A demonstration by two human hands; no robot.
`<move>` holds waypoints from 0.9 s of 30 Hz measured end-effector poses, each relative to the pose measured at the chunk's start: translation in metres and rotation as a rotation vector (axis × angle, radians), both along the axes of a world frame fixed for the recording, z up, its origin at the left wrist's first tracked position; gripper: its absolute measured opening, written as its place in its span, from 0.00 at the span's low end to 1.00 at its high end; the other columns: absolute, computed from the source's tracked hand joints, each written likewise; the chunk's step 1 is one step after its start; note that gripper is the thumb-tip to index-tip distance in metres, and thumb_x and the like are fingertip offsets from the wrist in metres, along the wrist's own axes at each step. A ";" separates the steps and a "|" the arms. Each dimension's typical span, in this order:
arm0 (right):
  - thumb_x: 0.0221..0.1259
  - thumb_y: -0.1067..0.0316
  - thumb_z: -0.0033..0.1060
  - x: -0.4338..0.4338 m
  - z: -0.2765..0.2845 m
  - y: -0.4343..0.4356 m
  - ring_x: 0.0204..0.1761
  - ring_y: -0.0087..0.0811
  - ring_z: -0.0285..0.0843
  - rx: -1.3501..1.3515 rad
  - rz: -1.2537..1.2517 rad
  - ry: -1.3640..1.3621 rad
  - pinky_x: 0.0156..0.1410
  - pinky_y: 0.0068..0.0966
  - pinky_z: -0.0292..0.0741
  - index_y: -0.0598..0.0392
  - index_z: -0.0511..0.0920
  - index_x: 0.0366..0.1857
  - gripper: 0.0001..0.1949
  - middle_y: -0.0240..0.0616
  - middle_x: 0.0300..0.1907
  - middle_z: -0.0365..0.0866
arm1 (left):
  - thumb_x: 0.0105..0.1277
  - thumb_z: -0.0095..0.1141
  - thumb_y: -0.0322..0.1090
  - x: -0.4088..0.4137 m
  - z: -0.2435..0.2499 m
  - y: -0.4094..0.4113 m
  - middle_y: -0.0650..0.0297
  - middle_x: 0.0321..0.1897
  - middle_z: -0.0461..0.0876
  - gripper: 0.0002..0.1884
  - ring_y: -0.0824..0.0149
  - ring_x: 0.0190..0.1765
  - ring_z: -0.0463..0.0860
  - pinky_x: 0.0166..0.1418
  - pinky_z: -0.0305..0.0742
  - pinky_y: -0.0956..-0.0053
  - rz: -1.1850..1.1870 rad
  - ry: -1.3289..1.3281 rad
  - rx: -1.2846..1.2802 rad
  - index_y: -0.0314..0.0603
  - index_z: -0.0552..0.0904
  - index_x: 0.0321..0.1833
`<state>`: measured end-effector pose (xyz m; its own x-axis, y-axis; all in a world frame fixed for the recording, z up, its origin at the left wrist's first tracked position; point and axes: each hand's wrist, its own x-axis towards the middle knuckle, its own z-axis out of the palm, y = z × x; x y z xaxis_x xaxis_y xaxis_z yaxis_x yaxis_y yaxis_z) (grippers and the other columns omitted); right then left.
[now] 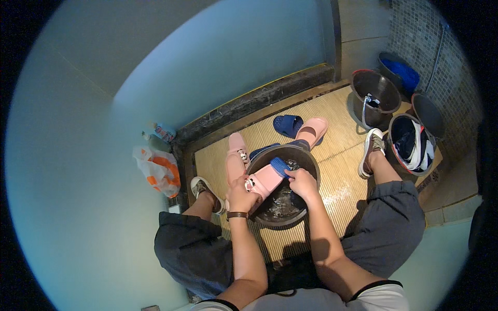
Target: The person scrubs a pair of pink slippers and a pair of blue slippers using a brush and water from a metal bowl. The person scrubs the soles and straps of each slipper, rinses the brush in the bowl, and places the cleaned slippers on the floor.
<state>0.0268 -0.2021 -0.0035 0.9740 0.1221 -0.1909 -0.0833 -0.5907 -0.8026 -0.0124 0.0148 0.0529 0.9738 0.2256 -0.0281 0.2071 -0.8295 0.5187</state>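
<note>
My left hand (pixel 242 197) grips a pink slide sandal (pixel 268 179) by its strap, which carries a panda ornament. The sandal is tilted over a dark plastic bucket (pixel 315 171) that holds water (pixel 283 204). In my right hand (pixel 302 183) is a blue scrubbing brush (pixel 280 166), pressed against the toe end of the sandal. Left of the bucket lies another pink slide sandal (pixel 236 155) with a panda ornament. Beyond the rim are a pink sandal (pixel 313 130) and a navy slide sandal (pixel 287 125); further navy footwear (pixel 262 149) is partly hidden by the bucket.
Right of me stand a dark bucket with a handle (pixel 375 91), a bucket of clothes (pixel 412 145) and a container with something blue (pixel 400 74). A white-and-orange plastic bag (pixel 159 169) and bottles (pixel 161 132) sit by the left wall. My shoes rest on the ribbed mat (pixel 338 149).
</note>
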 end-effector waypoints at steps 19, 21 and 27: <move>0.57 0.71 0.54 0.007 -0.036 0.011 0.59 0.53 0.80 -0.226 0.036 0.313 0.65 0.42 0.75 0.58 0.83 0.51 0.18 0.60 0.53 0.82 | 0.40 0.74 0.42 -0.004 0.006 -0.023 0.50 0.54 0.82 0.37 0.45 0.58 0.78 0.64 0.72 0.54 -0.063 -0.014 0.263 0.47 0.81 0.60; 0.57 0.70 0.53 0.001 -0.007 0.013 0.57 0.55 0.81 -0.171 0.002 0.255 0.63 0.43 0.76 0.60 0.84 0.49 0.17 0.61 0.52 0.82 | 0.40 0.74 0.43 -0.005 0.006 -0.017 0.50 0.54 0.82 0.37 0.45 0.58 0.79 0.63 0.72 0.55 -0.056 -0.033 0.280 0.47 0.81 0.60; 0.62 0.68 0.52 -0.003 0.029 0.011 0.57 0.54 0.81 0.198 0.298 -0.043 0.64 0.38 0.75 0.63 0.82 0.53 0.18 0.60 0.53 0.82 | 0.40 0.71 0.40 -0.003 0.000 -0.018 0.52 0.56 0.81 0.37 0.45 0.58 0.76 0.67 0.68 0.56 -0.049 0.021 0.148 0.46 0.81 0.61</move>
<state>0.0239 -0.1907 0.0254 0.8968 0.4321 -0.0947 0.1054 -0.4165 -0.9030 -0.0150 -0.0036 0.0531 0.9832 0.1814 -0.0179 0.1742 -0.9060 0.3859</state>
